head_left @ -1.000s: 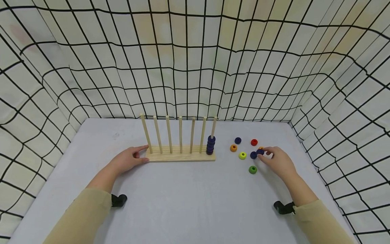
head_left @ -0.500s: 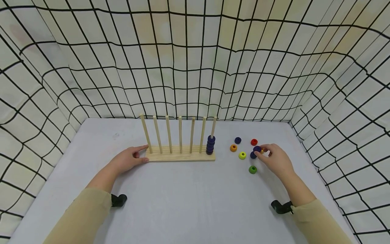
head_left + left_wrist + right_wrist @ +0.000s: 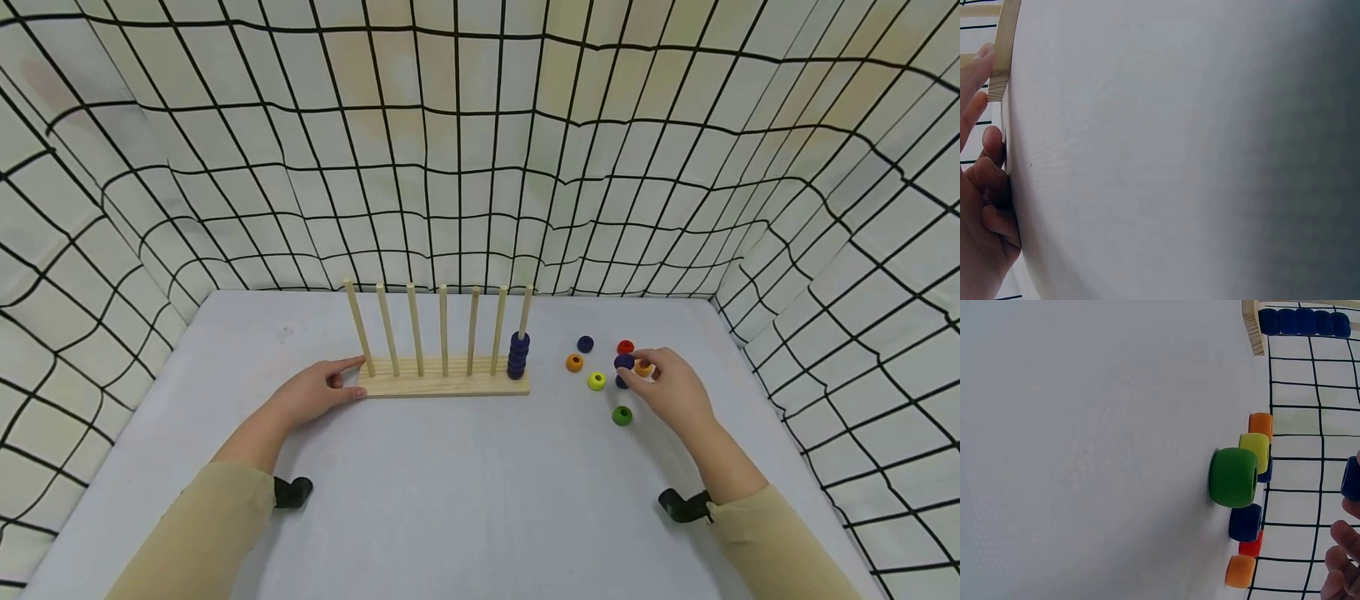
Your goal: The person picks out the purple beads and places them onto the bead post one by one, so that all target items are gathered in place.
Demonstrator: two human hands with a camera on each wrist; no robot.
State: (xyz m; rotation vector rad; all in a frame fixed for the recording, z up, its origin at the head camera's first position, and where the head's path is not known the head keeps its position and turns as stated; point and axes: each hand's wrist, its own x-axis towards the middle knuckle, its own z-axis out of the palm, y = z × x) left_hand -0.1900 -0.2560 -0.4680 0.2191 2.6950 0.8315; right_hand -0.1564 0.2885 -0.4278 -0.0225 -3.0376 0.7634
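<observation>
A pale wooden peg stand (image 3: 442, 386) with several upright pegs lies across the table. Its left end is pinched by my left hand (image 3: 309, 393), thumb at the front edge and index finger at the back corner. Dark blue beads (image 3: 517, 357) are stacked on its rightmost peg. Over to the right, my right hand (image 3: 678, 398) pinches a dark blue bead (image 3: 623, 361) between thumb and fingers. In the right wrist view that held bead (image 3: 1351, 479) is up off the table. Below it in the head view, another blue bead (image 3: 622, 382) is partly covered.
Loose beads lie around the right hand: green (image 3: 622, 416), yellow (image 3: 596, 381), red (image 3: 626, 346), orange (image 3: 574, 362), a second orange bead (image 3: 642, 368) by the fingers, and blue (image 3: 585, 344). Black netting (image 3: 459, 173) over white cloth borders the table's back and sides.
My right hand has moved left and slightly away from me with the blue bead, uncovering more of the orange bead near its fingers. The left hand and peg stand stay put.
</observation>
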